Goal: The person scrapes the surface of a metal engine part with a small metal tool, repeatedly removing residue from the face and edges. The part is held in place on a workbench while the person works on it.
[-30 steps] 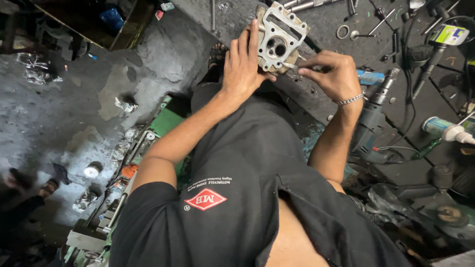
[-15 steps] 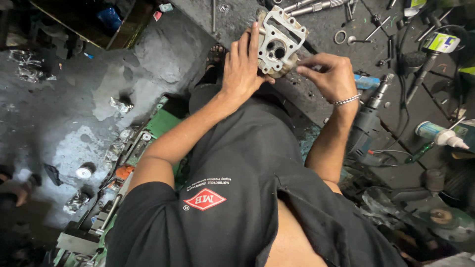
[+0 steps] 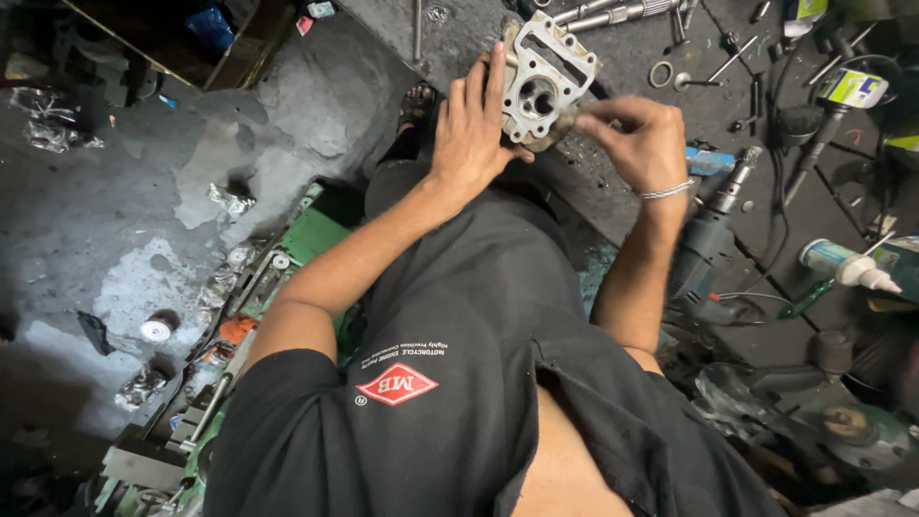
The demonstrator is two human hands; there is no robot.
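Cylinder head [image 3: 544,81], a pale cast-metal block with a round bore and bolt holes, is held upright at the near edge of the dark counter [image 3: 632,43], over the person's knees. It is steadied from the left by the left hand [image 3: 471,129], whose fingers are laid flat along its side, the grip closed on the casting. Compared with a second ago, it is seen shifted slightly away from the body; the hold is otherwise unchanged, so the work seems to be continuing.

The right hand [image 3: 637,144] is closed at its lower right corner; whether something small is pinched cannot be told.

Room to the right is narrowed by a power tool [image 3: 708,239], loose bolts [image 3: 613,14] and a glue bottle [image 3: 847,266]. More room is left over the concrete floor [image 3: 144,220].
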